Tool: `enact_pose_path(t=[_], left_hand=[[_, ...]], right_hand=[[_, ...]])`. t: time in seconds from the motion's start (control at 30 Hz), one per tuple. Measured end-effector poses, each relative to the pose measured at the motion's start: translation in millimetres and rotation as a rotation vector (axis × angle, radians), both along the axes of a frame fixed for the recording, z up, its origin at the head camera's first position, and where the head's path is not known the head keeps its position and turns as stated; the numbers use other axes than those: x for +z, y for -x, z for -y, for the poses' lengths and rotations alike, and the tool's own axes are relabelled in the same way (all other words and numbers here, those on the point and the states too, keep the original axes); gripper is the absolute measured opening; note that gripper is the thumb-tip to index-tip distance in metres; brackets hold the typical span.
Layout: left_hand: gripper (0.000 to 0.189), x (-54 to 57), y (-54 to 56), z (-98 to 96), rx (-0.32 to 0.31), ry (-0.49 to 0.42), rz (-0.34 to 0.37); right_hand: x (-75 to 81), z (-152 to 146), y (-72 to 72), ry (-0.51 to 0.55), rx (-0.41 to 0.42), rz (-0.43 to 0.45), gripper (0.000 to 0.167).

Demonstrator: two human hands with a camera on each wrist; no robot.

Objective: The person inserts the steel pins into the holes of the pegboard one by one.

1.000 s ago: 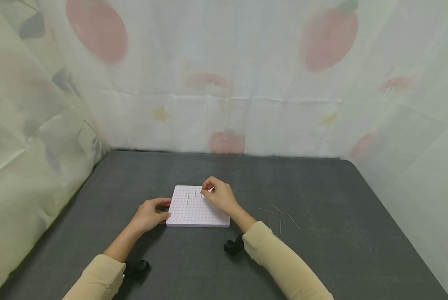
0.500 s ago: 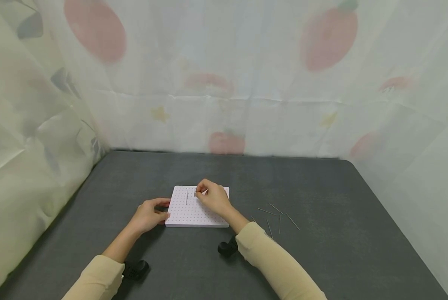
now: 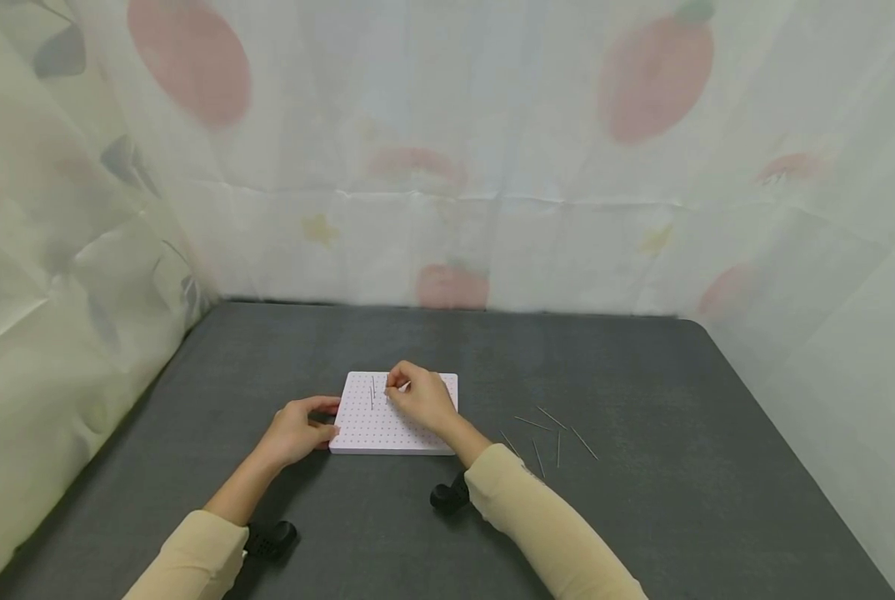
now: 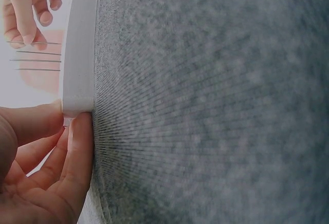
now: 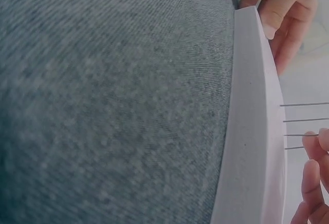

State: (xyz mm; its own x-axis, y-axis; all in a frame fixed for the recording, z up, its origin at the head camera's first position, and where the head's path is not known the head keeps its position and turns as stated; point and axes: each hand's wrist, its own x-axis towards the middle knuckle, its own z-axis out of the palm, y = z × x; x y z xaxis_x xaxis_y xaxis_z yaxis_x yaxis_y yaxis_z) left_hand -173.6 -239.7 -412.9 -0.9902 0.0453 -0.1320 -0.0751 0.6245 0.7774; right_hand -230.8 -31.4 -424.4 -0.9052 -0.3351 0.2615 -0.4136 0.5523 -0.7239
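White pegboard (image 3: 362,429) lies flat on the dark grey table (image 3: 680,500), reaching from the fingers of the left hand (image 3: 297,431) to beneath those of the right hand (image 3: 425,402). The left fingers grip its left side by the near corner — thumb at the upper face, other fingers against the edge. Over the board's far half, the right thumb and index finger pinch an upright pin (image 4: 53,43), its lower end meeting the dotted face; whether it sits in a hole I cannot tell.

Three more pins (image 4: 38,60) stand upright just beside those pinching fingertips, on the side toward the left hand. Well to the right of the right fingers, six loose pins (image 3: 558,448) lie scattered on the table. Behind both hands' fingers come cream sleeves (image 3: 560,525) and, at each wrist, a black device (image 3: 272,540); a fruit-printed curtain (image 3: 582,258) hangs beyond the fingertips.
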Motion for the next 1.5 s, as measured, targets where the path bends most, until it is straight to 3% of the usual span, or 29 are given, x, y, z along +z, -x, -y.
enact_pose_path(t=[1.1,1.5], left_hand=[[0.046,-0.5,0.5,0.2,-0.017,-0.019,0.003],[0.047,-3.1,1.5,2.2,-0.009,0.005,0.001]], right_hand=[[0.7,0.8,-4.6,-0.114,0.011,-0.002,0.004],[7.4,-13.7,-4.3,-0.125,0.035,0.023,0.005]])
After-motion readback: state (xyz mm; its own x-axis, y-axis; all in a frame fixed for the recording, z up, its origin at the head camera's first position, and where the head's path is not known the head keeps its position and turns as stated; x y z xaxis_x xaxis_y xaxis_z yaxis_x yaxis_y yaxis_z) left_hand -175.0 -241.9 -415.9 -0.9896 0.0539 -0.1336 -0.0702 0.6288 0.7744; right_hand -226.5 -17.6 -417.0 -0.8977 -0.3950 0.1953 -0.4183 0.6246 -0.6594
